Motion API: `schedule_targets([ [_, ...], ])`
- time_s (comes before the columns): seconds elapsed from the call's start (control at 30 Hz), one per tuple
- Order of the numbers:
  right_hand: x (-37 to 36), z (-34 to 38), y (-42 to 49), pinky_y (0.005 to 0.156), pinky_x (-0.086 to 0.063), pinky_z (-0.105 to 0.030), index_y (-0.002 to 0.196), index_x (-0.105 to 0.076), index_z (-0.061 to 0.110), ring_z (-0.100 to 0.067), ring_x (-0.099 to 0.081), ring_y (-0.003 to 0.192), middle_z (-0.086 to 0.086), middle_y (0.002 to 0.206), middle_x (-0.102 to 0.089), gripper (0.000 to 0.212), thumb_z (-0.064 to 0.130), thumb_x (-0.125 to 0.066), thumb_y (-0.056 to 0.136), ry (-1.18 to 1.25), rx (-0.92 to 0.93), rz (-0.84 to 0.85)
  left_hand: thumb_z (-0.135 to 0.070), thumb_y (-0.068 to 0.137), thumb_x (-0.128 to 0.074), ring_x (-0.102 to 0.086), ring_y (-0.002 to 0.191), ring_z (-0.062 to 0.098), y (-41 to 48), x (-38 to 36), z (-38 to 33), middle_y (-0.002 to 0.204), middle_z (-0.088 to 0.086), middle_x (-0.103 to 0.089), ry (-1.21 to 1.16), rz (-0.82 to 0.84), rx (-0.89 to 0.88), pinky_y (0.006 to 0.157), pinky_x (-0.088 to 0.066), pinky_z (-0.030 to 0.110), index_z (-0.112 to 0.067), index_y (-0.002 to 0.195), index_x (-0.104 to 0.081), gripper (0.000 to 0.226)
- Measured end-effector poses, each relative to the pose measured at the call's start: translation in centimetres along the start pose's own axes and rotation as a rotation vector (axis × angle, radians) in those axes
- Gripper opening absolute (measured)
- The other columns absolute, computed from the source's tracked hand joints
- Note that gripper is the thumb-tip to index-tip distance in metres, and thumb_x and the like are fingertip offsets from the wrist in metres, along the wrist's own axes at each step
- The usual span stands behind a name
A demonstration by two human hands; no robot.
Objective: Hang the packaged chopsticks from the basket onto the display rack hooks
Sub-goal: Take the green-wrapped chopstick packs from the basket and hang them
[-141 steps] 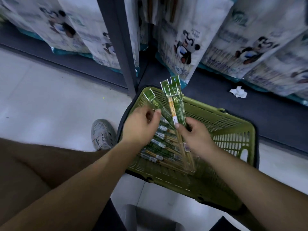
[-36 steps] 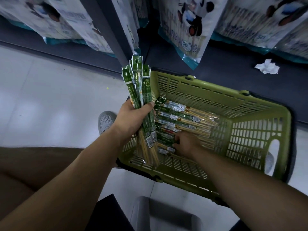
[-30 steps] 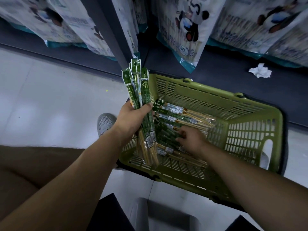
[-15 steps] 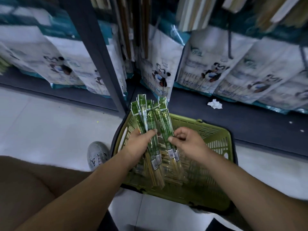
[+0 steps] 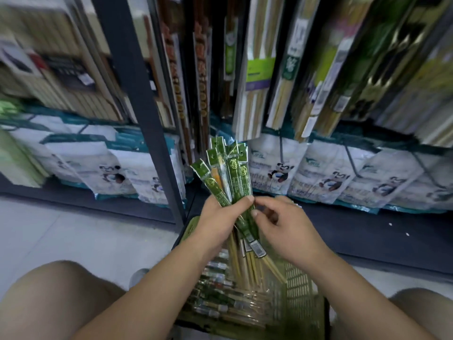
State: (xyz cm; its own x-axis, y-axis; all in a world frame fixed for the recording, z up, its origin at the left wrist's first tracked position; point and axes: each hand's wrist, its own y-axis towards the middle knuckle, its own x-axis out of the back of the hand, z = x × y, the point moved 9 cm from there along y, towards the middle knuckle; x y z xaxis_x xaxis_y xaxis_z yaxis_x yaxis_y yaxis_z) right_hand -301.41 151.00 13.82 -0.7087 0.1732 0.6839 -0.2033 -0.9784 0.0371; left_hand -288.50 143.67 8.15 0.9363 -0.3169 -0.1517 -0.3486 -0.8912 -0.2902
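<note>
Store rack (image 5: 137,106) behind, basket (image 5: 300,288) below.
Left hand (image 5: 218,222) grips chopstick packs (image 5: 235,175) mid-length, tops fanned upward; right hand (image 5: 289,234) pinches one.

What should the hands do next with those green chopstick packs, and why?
Probably the right hand should slide the rightmost pack out of the bundle and lift it toward the display rack. The left hand grips the bundle upright and fanned, the right hand's thumb and fingers seem to pinch that pack, and none of these is hanging yet.
</note>
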Motion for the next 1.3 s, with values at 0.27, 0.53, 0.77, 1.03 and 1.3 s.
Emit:
schedule_targets([
  [0.27, 9.6, 4.7, 2.5, 0.063, -0.05, -0.019, 0.101, -0.066, 0.044, -0.004, -0.064, 0.077, 0.011, 0.086, -0.067, 0.018, 0.027, -0.067, 0.097, 0.438, 0.013, -0.243, -0.05, 0.068, -0.083, -0.074, 0.107, 0.017, -1.3, -3.9, -9.9, 0.113, -0.006, -0.078, 0.116, 0.142, -0.212, 0.102, -0.054, 0.049, -0.024, 0.121, -0.072, 0.06],
  [0.53, 17.5, 9.5, 3.7, 0.061, -0.048, -0.013, 0.098, -0.068, 0.037, 0.004, -0.061, 0.069, 0.016, 0.078, -0.069, 0.011, 0.028, -0.071, 0.094, 0.497, 0.146, -0.361, -0.023, 0.084, -0.079, -0.075, 0.104, 0.018, -2.3, -8.9, -17.9, 0.114, 0.001, -0.078, 0.166, 0.313, -0.405, 0.087, -0.062, 0.034, -0.029, 0.119, -0.072, 0.036],
  [0.77, 21.9, 10.6, 3.8, 0.067, -0.049, -0.027, 0.098, -0.068, 0.035, -0.001, -0.057, 0.067, 0.013, 0.07, -0.06, 0.01, 0.028, -0.073, 0.093, 0.523, 0.177, -0.425, -0.022, 0.085, -0.077, -0.073, 0.108, 0.015, -3.0, -11.9, -21.9, 0.115, -0.006, -0.078, 0.16, 0.314, -0.515, 0.095, -0.057, 0.037, -0.033, 0.117, -0.073, 0.034],
  [1.03, 26.8, 9.4, 4.6, 0.084, -0.051, -0.045, 0.081, -0.067, 0.021, -0.017, -0.062, 0.082, -0.012, 0.084, -0.071, 0.026, 0.036, -0.059, 0.101, 0.611, 0.061, -0.6, -0.053, 0.063, -0.087, -0.068, 0.107, 0.016, -1.5, -12.3, -23.0, 0.115, -0.006, -0.072, 0.207, 0.155, -0.392, 0.1, -0.052, 0.043, -0.027, 0.114, -0.059, 0.064],
  [1.3, 29.6, 7.9, 6.5, 0.063, -0.043, -0.025, 0.077, -0.068, 0.025, -0.015, -0.058, 0.074, 0.007, 0.076, -0.075, 0.026, 0.036, -0.061, 0.099, 0.59, -0.019, -0.691, -0.048, 0.064, -0.091, -0.066, 0.103, 0.009, -1.3, -12.5, -23.1, 0.109, -0.013, -0.07, 0.16, 0.158, -0.361, 0.098, -0.052, 0.037, -0.032, 0.108, -0.057, 0.058],
])
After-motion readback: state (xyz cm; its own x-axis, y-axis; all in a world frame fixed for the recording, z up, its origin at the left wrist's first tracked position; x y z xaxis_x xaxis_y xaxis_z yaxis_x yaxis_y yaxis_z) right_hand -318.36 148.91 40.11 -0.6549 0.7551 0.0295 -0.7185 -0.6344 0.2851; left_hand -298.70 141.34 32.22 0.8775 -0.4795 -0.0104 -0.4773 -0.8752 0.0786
